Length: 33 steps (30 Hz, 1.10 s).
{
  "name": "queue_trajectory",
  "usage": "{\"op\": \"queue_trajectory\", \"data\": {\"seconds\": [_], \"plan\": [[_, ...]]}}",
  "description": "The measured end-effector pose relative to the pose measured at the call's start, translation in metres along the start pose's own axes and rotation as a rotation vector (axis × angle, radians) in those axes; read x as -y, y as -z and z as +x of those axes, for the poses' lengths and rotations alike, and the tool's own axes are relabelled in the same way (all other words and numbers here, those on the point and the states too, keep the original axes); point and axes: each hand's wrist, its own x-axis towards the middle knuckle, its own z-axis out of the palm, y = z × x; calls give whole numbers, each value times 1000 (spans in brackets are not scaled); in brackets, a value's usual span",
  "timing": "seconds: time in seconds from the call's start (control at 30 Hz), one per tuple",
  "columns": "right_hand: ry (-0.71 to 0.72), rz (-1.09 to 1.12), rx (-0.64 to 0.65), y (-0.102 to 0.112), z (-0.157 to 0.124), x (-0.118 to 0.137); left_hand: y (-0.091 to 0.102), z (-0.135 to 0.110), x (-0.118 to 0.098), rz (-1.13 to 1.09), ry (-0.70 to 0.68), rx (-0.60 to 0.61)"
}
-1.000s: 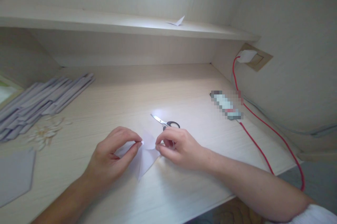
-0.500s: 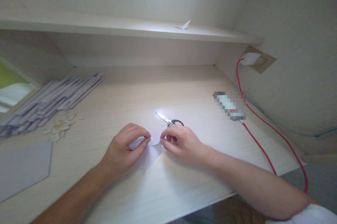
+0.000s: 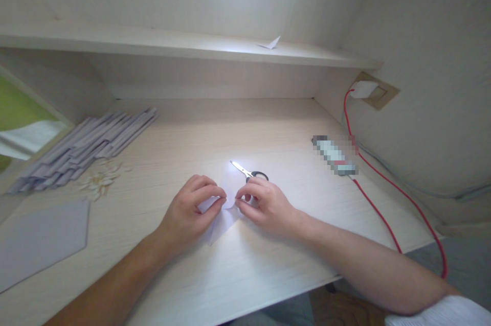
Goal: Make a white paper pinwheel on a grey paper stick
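Note:
Between my two hands is a small sheet of white paper [image 3: 225, 221], partly folded, with a corner pointing down toward the desk's front edge. My left hand [image 3: 194, 208] pinches its upper left part between thumb and fingertips. From the other side, my right hand [image 3: 264, 206] pinches the paper's edge close to the left fingertips. The fingers cover part of the sheet. Just beyond my right hand lies a pair of scissors [image 3: 249, 171] with dark handles, blades pointing away to the left.
Long folded paper strips [image 3: 88, 147] are piled at the left, beside small pale scraps [image 3: 99, 179]. A stack of white paper [image 3: 46, 241] lies nearer. On the right are a blurred-out phone [image 3: 333, 155] and a red cable [image 3: 406, 193]. Another folded paper [image 3: 271, 43] sits on the shelf [image 3: 172, 46].
My view has shifted slightly, so the desk items appear a little to the right. Both hands keep their pinch on the paper, with the left fingertips slightly nearer the right ones.

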Motion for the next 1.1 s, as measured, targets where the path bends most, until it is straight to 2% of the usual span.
{"op": "queue_trajectory", "data": {"seconds": [0.17,0.4,0.8,0.97,1.03,1.1], "plan": [[38,38,-55,0,1,1,-1,-1,2,-57,-30,30],[-72,175,20,0,0,4,-4,-2,0,-141,-22,38],[-61,201,52,0,-1,7,-3,-2,-2,-127,-24,51],[-22,189,62,24,9,-3,-3,-2,-3,-114,-16,31],[-112,130,-7,43,16,-21,-3,-2,-3,-109,-18,16],[-262,-37,-107,67,21,-49,-3,-2,-4,-103,-29,8]]}}
